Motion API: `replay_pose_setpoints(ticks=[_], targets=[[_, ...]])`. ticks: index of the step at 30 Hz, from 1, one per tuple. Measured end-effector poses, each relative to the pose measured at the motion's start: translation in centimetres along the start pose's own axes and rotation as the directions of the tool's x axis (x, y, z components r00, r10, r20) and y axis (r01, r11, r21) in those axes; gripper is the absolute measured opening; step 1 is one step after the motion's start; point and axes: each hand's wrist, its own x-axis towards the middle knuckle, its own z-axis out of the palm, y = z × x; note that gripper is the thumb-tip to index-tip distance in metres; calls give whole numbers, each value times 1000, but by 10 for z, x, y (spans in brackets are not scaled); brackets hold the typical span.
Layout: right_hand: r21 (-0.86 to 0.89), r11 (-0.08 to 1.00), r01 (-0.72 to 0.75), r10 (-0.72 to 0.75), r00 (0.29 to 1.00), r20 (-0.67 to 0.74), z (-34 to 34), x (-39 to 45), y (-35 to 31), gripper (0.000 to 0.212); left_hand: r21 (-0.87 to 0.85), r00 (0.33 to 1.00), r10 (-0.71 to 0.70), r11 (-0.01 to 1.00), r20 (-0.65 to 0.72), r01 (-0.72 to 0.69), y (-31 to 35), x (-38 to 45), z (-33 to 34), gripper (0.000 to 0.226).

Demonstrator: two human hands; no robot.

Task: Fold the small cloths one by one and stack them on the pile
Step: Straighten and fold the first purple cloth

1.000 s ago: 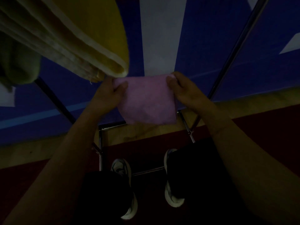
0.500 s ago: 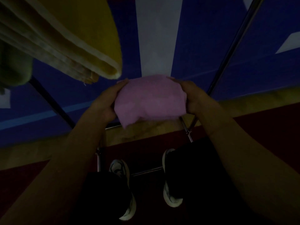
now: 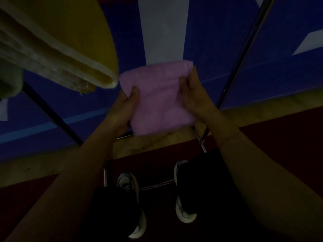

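A small pink cloth (image 3: 159, 100), folded into a thick rectangle, is held in the air in front of me. My left hand (image 3: 125, 109) grips its left edge with the thumb on top. My right hand (image 3: 194, 95) pinches its right edge near the upper corner. A pile of folded cloths (image 3: 57, 46), yellow on top with pale layers below, fills the upper left, its near corner just left of the pink cloth.
A green cloth (image 3: 8, 82) shows at the far left edge. Metal frame bars (image 3: 243, 55) cross over a blue and white surface. Below are my dark trousers and white shoes (image 3: 183, 206) on a dark red floor.
The pink cloth hung open from its top corners, was bunched between both hands, and is now a thicker folded rectangle. Both hands shifted to its side edges.
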Motion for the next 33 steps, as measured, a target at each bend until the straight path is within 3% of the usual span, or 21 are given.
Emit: replay_pose_setpoints(ticks=[3, 5, 7, 11, 14, 18, 20, 23, 28, 33], targets=[[-22, 999, 41, -41, 999, 1, 0, 1, -2, 31, -55, 985, -169, 984, -31, 167, 5, -1, 3, 58], [-22, 1000, 7, -8, 1000, -9, -1, 2, 1, 24, -175, 938, -337, 922, 77, 346, 8, -8, 6, 43], [-49, 998, -46, 44, 998, -38, -5, 2, 6, 26, -151, 901, -405, 892, 153, 427, 7, -16, 11, 27], [-137, 940, -313, 316, 949, -1, -18, 0, 10, 39, -132, 914, -375, 909, 158, 396, 1, -18, 16, 28], [-177, 885, -431, 441, 897, 19, -22, 2, 12, 45, -145, 910, -379, 904, 168, 403, -3, -18, 21, 22], [-214, 767, -605, 629, 775, 62, -23, 3, 19, 51, -176, 907, -405, 891, 114, 419, -9, -13, 29, 10], [-257, 766, -589, 632, 763, 134, -20, 1, 24, 69, -235, 902, -426, 872, 72, 430, -12, -8, 32, 12], [-478, 755, -448, 618, 729, 293, -14, 0, 35, 85, -251, 902, -431, 871, 17, 421, -16, -4, 35, 22], [-635, 703, -319, 638, 678, 366, -18, 3, 32, 50, -80, 912, -409, 911, -35, 406, -22, 0, 41, 23], [-580, 736, -350, 643, 630, 435, -17, -3, 31, 43, 22, 956, -281, 959, -83, 283, -28, 5, 40, 29]])
